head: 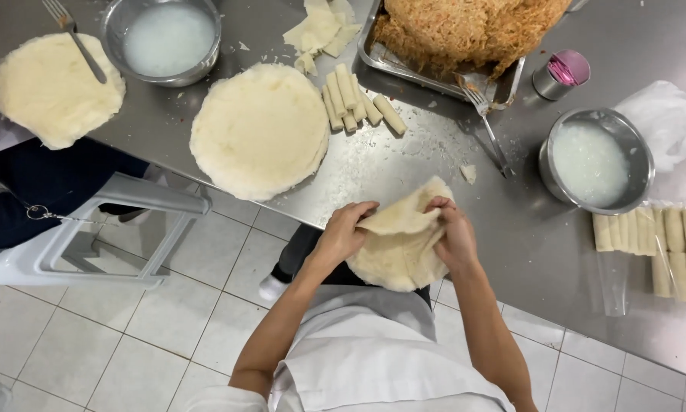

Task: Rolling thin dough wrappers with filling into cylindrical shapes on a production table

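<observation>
One small stack of thin round wrappers [396, 252] hangs over the near edge of the steel table [526, 244], in front of the person's lap. The left hand [343, 233] pinches the top sheet at its left side, and the right hand [455, 236] pinches the same sheet at its right, with the sheet peeled up and folded between them.

Two larger wrapper stacks lie on the table: one in the middle [259, 130] and one at the far left [53, 88] with a fork [74, 38] resting on it. A second fork [486, 118] lies beside the metal tray [373, 53] of shredded filling [465, 27]. Two steel bowls hold a white paste, one at the top left [167, 38] and one at the right [596, 160].

About six finished rolls [354, 99] lie loose between the middle stack and the tray. More rolls [656, 240] sit in clear plastic at the right, cut off by the picture's edge, so I cannot count them. Torn wrapper scraps [320, 30] lie near the tray. A small tin [560, 75], a white plastic bag [663, 118] and a white stool [106, 229] stand around; the tin's pink contents are hard to make out.
</observation>
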